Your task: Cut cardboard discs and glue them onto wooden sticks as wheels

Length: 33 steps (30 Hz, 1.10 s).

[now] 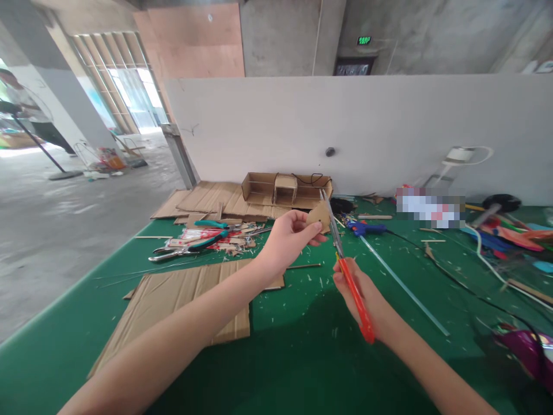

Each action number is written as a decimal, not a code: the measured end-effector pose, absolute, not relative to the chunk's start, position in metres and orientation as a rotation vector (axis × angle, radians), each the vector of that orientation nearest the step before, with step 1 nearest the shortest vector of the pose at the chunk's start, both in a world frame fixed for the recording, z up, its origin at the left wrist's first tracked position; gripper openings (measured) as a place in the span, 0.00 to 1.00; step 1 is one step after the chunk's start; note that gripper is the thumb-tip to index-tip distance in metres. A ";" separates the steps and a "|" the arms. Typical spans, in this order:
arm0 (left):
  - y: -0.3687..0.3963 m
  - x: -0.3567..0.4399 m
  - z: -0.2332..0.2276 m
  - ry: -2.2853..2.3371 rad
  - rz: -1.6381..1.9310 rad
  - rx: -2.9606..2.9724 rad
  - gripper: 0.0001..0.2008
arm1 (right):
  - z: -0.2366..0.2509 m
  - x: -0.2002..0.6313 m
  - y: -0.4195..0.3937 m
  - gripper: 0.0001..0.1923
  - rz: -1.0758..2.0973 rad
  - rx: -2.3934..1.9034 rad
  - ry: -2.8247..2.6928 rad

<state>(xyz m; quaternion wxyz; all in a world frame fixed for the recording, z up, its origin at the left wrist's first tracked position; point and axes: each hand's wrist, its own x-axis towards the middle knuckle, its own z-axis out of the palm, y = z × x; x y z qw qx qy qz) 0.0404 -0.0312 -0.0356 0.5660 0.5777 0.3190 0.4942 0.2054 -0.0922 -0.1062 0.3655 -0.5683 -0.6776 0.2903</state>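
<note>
Pinched in my left hand [291, 239] is a small piece of cardboard [318, 219] with a dark spot on it. My right hand [360, 294] grips a pair of scissors [353, 297] by the red handles. The blades point up and away from me and lie along the right edge of the cardboard piece. Whether they are closed on it I cannot tell. Both hands are held above the green tabletop. Behind them stands a long open cardboard box [254, 193] with a smaller box section in its middle.
Left lie a large cardboard sheet [190, 300], pliers [190, 248] and wood scraps. A blue glue gun [367, 227] with its cord and a clear stick [406, 288] lie right. A white partition [259, 127] closes off the back. A person [30, 109] is far left.
</note>
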 end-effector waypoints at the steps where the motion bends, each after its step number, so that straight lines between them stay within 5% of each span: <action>1: -0.031 0.041 -0.036 0.743 1.166 1.361 0.07 | -0.106 0.205 -0.092 0.15 0.744 -1.469 -1.752; 33: -0.030 0.030 -0.024 0.900 1.023 1.796 0.13 | -0.111 0.204 -0.092 0.16 0.848 -1.415 -1.749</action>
